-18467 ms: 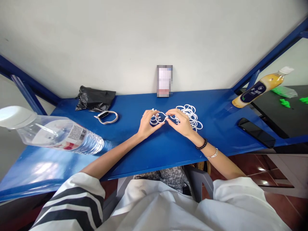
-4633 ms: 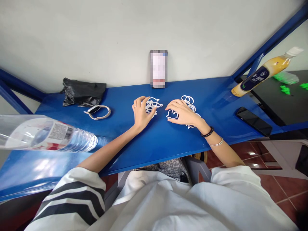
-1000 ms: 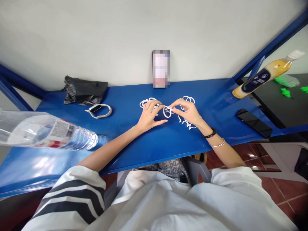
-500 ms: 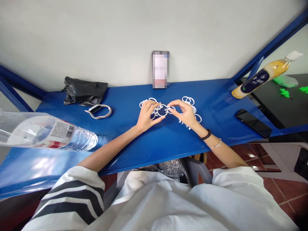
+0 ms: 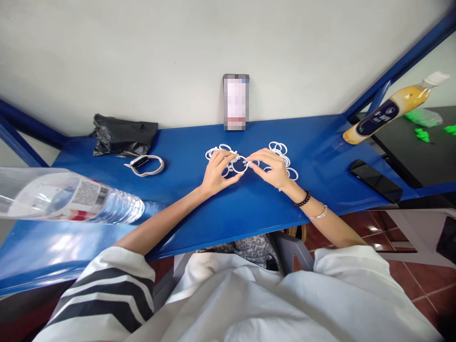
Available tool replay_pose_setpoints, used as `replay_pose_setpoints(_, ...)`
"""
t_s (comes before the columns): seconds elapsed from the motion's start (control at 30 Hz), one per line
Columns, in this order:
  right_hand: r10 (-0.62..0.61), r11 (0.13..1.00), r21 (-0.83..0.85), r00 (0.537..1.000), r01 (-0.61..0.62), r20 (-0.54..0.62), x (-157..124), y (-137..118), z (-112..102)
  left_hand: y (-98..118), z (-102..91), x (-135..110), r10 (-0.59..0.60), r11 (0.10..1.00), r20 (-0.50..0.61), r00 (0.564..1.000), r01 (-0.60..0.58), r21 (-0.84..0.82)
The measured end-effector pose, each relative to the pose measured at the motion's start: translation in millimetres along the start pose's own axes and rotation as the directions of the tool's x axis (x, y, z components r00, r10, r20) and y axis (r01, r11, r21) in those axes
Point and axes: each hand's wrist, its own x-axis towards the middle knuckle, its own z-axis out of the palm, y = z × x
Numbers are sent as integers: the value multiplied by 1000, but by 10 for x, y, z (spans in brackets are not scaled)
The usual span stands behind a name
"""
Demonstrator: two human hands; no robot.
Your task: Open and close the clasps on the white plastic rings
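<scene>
A white ring (image 5: 240,171) is held between my two hands above the blue table. My left hand (image 5: 218,171) curves round its left side, with thumb and fingers at its edge. At the ring's right edge, my right hand (image 5: 272,168) pinches thumb and forefinger together at a small joint. Part of another white ring shows just under the right fingers. A small group of white rings (image 5: 224,147) lies behind my left hand, partly covered by it. More white rings (image 5: 279,148) lie loose behind and beside my right hand.
A phone (image 5: 236,102) leans upright on the wall. To the left are a black plastic bag (image 5: 124,135), a smart watch (image 5: 146,165) and a large water bottle (image 5: 89,194). On the right stand a yellow drink bottle (image 5: 392,111) and a dark phone (image 5: 375,181).
My right thumb and fingers have shifted slightly at the ring's joint, and the hand now covers more of the rings beside it. My left hand keeps its hold.
</scene>
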Motion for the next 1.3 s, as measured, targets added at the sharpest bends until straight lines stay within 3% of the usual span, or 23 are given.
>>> replay_pose_setpoints(0.13,-48,998,47,997,50,-53,7,-26,-3,11,-13,-2,8,1000,-23,1000,-8,-4)
replay_pose_setpoints(0.4,49,998,50,998,-47,-27,-21,-31,16,41,-31,17,56,998,-49,997,-57,-29)
replay_pose_setpoints(0.57,128,991,33,991,-129,28,-24,-14,29,-3,17,11,-15,1000,2,1000,15,-2)
replay_pose_setpoints(0.77,173,983,-94,975,-161,140,-40,106,39,-18,43,2,-176,979,-86,981,184,92)
replay_pose_setpoints(0.97,202,955,-271,934,-121,294,-85,193,103,-13,43,-7,-248,956,-110,963,261,133)
replay_pose_setpoints(1.17,171,945,-321,934,-64,315,-68,202,84,-36,66,-15,-294,928,-128,947,315,200)
replay_pose_setpoints(1.3,173,957,-274,950,-99,261,-51,180,72,-78,106,-32,-318,915,-133,939,340,217)
